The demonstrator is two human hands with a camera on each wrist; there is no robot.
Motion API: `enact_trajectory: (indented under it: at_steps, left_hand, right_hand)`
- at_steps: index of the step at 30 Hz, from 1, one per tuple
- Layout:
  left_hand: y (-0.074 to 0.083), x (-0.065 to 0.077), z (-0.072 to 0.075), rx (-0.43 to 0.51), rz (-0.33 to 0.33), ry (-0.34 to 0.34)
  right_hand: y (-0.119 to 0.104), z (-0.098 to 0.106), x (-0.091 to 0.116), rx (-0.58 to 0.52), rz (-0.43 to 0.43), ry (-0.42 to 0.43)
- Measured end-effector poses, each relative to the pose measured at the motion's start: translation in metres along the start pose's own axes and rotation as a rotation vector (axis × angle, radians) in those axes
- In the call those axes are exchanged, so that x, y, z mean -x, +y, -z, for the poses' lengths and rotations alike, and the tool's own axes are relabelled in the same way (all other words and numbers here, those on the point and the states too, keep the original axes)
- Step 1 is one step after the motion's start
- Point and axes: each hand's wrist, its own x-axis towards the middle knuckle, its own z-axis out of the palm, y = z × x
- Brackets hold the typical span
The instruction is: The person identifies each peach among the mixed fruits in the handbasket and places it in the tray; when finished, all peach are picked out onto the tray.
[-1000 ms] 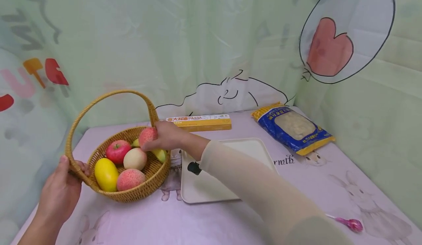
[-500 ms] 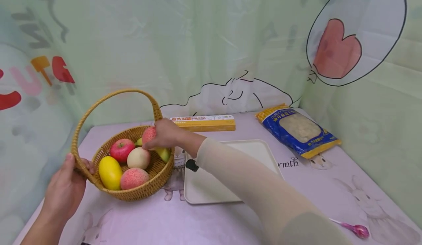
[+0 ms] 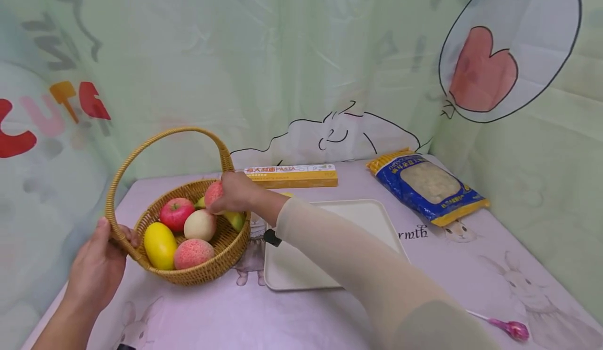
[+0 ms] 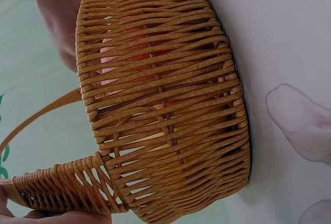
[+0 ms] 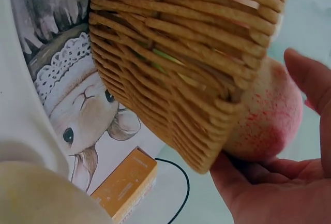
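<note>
A wicker basket [image 3: 209,274] with a tall arched handle stands on the left of the table. My left hand [image 3: 96,271] grips the foot of that handle; part of it shows in the left wrist view. At the far right rim, my right hand [image 3: 239,190] holds a pink peach [image 3: 214,194] between thumb and fingers. The right wrist view shows this peach [image 5: 271,115] against the woven wall. Also in the basket are a red apple [image 3: 176,215], a pale round fruit [image 3: 200,226], a yellow mango-like fruit [image 3: 160,246], another pink peach [image 3: 194,254] and a partly hidden banana [image 3: 236,221].
Right of the basket lies a white tray [image 3: 301,274], partly covered by my right sleeve. A pale yellow rounded thing [image 5: 46,195] sits near it. Behind are a pasta box [image 3: 301,177] and a blue-yellow bag [image 3: 431,185]. A lollipop [image 3: 515,330] lies front right.
The head view has shifted slightly, so the scene sits further right. Both hands keep their hold, on the handle and the peach. A yellow edge now shows behind the right sleeve.
</note>
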Motion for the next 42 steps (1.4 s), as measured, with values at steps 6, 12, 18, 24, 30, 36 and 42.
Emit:
enact_trajectory:
  at_steps: [6,12,18,24,30,36,42]
  left_hand:
    - [-0.002,0.0,-0.002,0.003,-0.014,-0.018]
    - [0.001,0.0,-0.004,-0.053,0.003,-0.014]
    - [0.002,0.0,-0.004,-0.074,0.005,-0.01]
    - [0.003,0.001,-0.003,-0.051,-0.012,-0.018]
    - [0.002,0.001,-0.002,-0.036,0.005,-0.011]
    - [0.002,0.001,-0.001,-0.036,0.006,-0.007]
    - [0.002,0.002,0.0,-0.029,0.002,-0.018]
  right_hand:
    - [-0.002,-0.001,0.002,0.078,-0.023,0.03]
    - [-0.001,0.002,0.008,0.035,-0.002,0.064]
    - [-0.002,0.006,0.018,-0.105,0.003,0.069]
    - [0.002,0.009,0.025,-0.19,-0.02,0.073]
    - [0.01,0.014,0.03,-0.266,-0.021,0.093]
    - [0.017,0.02,0.036,-0.343,-0.048,0.08]
    - [0.026,0.029,0.046,-0.412,-0.058,0.088]
